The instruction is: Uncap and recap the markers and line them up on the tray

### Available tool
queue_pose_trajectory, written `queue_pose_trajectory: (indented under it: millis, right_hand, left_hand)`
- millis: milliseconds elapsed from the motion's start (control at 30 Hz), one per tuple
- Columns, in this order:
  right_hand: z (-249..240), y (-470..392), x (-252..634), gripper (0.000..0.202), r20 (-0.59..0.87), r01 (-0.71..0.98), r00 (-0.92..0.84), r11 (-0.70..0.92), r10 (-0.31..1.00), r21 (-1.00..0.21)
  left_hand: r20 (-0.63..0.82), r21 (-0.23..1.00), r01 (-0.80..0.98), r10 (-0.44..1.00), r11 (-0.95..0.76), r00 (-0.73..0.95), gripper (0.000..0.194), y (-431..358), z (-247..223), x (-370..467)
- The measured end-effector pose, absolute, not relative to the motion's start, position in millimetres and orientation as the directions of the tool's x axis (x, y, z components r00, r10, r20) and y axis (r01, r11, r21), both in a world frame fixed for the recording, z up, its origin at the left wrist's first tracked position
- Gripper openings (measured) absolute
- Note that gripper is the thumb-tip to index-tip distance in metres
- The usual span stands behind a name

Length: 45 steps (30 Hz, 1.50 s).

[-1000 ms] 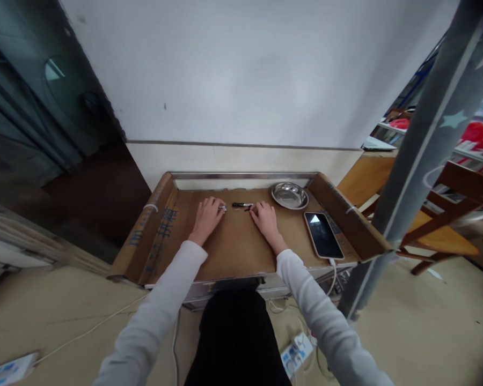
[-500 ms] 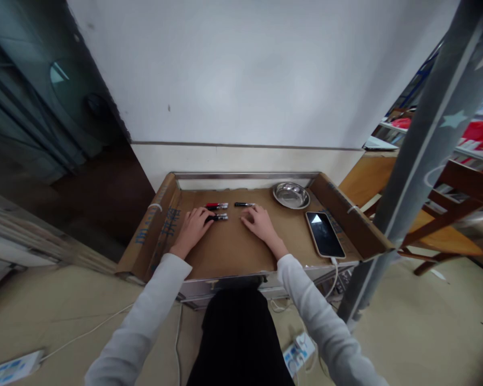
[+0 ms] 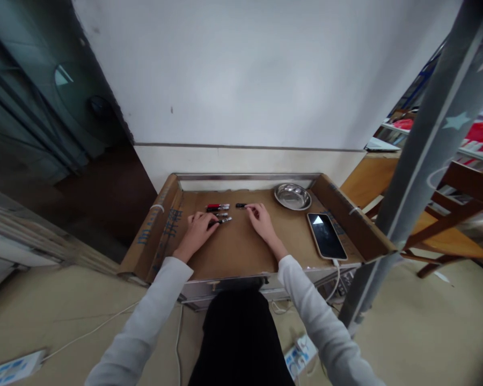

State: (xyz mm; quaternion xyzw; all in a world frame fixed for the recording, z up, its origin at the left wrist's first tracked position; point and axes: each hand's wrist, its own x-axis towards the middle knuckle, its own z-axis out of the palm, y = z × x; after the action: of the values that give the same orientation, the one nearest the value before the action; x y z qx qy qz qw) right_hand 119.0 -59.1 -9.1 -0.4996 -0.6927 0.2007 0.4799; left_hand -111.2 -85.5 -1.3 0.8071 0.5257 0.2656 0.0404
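On the cardboard-lined surface my left hand (image 3: 199,230) has thumb and fingers closed on a black pen (image 3: 225,220), whose clear end points right and slightly up. Just above that pen lies another black pen (image 3: 222,215), partly covered by my fingers. A red pen (image 3: 217,206) rests farther back, with a dark pen against its near side. My right hand (image 3: 260,219) pinches the right end of a short-looking black pen (image 3: 240,205); the fingers hide the rest of that pen.
At the back right stands a round steel bowl (image 3: 292,197). A phone (image 3: 327,236) with a white charging cable (image 3: 337,276) lies at the right. Folded cardboard walls (image 3: 148,230) border both sides, and a grey post (image 3: 418,166) rises beyond the right one.
The pen under my left hand has shifted nearer to me and tilted, apart from the pen above it. My right hand's fingers have closed in on the end of its pen.
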Motion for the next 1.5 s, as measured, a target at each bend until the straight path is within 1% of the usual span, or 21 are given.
queue_pose_trajectory:
  millis: [100,167,200,233,300,333,400,500,567,667,733,833,900,967,1033,1100,1167,1233,1300,1400,1500]
  right_hand:
    - [-7.9,-71.2,112.1,0.025,0.357,0.239,-0.006,0.348,0.934,-0.907]
    - [-4.7,-75.2,106.0,0.023,0.173,-0.028,-0.05,0.172,0.984,-0.985]
    - [-2.6,-75.9,103.5,0.021,0.088,-0.164,-0.09,0.073,0.992,-0.984]
    - [-0.6,-75.8,101.5,0.018,0.006,-0.288,-0.136,-0.034,0.991,-0.957]
    - [2.8,-74.2,99.5,0.011,-0.124,-0.48,-0.221,-0.219,0.967,-0.85]
    - [3.8,-73.2,99.5,0.01,-0.173,-0.545,-0.252,-0.288,0.952,-0.788]
    - [4.3,-71.7,101.2,0.013,-0.233,-0.633,-0.287,-0.367,0.929,-0.681]
    - [3.0,-71.8,107.3,0.018,-0.268,-0.694,-0.314,-0.413,0.911,-0.59]
    - [2.4,-72.7,113.0,0.018,-0.283,-0.701,-0.345,-0.447,0.895,-0.556]
    - [2.4,-72.4,122.8,0.018,-0.259,-0.699,-0.384,-0.462,0.886,-0.546]
    - [2.1,-70.4,129.4,0.019,-0.234,-0.694,-0.39,-0.451,0.891,-0.562]
    - [0.8,-66.9,139.1,0.019,-0.226,-0.66,-0.349,-0.409,0.91,-0.63]
    - [-0.7,-65.7,144.8,0.017,-0.194,-0.621,-0.285,-0.335,0.939,-0.709]
    - [-2.8,-65.7,148.9,0.019,-0.125,-0.569,-0.196,-0.216,0.973,-0.793]
    - [-5.9,-65.9,150.3,0.024,-0.035,-0.486,-0.099,-0.079,0.995,-0.87]
    - [-10.1,-65.3,148.0,0.026,0.072,-0.339,-0.037,0.056,0.997,-0.939]
    - [-14.3,-63.7,142.7,0.021,0.206,-0.129,-0.048,0.198,0.977,-0.972]
    - [-17.1,-61.8,136.2,0.014,0.317,0.077,-0.147,0.33,0.937,-0.941]
    - [-17.2,-61.1,131.4,0.014,0.361,0.233,-0.281,0.428,0.889,-0.873]
    - [-12.9,-63.9,132.0,0.018,0.408,0.403,-0.401,0.558,0.82,-0.725]
    - [-9.0,-69.0,141.7,0.023,0.449,0.557,-0.403,0.603,0.798,-0.571]
  left_hand:
    - [0.398,0.461,0.729,0.852,-0.505,0.339,0.016,-84.4,4.8,-96.9]
    - [0.445,0.526,0.619,0.809,-0.584,0.385,0.016,-81.7,11.4,-81.4]
    - [0.479,0.552,0.56,0.785,-0.618,0.393,0.017,-80.0,14.8,-72.4]
    - [0.534,0.579,0.517,0.773,-0.63,0.343,0.019,-78.2,17.9,-63.0]
    - [0.612,0.64,0.464,0.772,-0.612,0.175,0.026,-74.8,22.9,-44.9]
    - [0.623,0.651,0.45,0.769,-0.611,0.143,0.028,-73.4,24.6,-37.1]
    - [0.634,0.64,0.44,0.756,-0.631,0.163,0.03,-71.2,26.6,-25.6]
    - [0.622,0.641,0.407,0.751,-0.65,0.221,0.028,-67.6,26.7,-19.1]
    - [0.598,0.712,0.356,0.788,-0.606,0.145,0.023,-63.7,25.3,-20.9]
    - [0.517,0.844,0.204,0.853,-0.495,-0.067,0.021,-55.1,21.9,-30.6]
    - [0.443,0.896,0.089,0.884,-0.435,-0.146,0.027,-48.8,18.7,-40.6]
    - [0.346,0.938,0.02,0.932,-0.346,-0.112,0.031,-42.1,11.5,-55.3]
    - [0.303,0.951,0.07,0.953,-0.301,-0.023,0.027,-40.7,5.2,-60.6]
    - [0.313,0.925,0.189,0.944,-0.328,0.109,0.022,-42.0,-1.0,-60.1]
    - [0.361,0.831,0.345,0.895,-0.437,0.263,0.015,-44.8,-5.3,-54.7]
    - [0.404,0.664,0.494,0.825,-0.561,0.395,0.009,-47.1,-6.7,-47.2]
    - [0.418,0.48,0.599,0.767,-0.641,0.487,0.009,-46.9,-5.5,-41.3]
    - [0.412,0.348,0.651,0.733,-0.675,0.541,0.012,-44.0,-2.8,-39.4]
    - [0.396,0.284,0.665,0.716,-0.691,0.575,0.016,-40.7,0.1,-42.0]
    - [0.403,0.247,0.67,0.703,-0.7,0.586,0.02,-40.8,4.0,-50.1]
    - [0.423,0.246,0.686,0.713,-0.685,0.56,0.025,-48.9,6.6,-54.8]
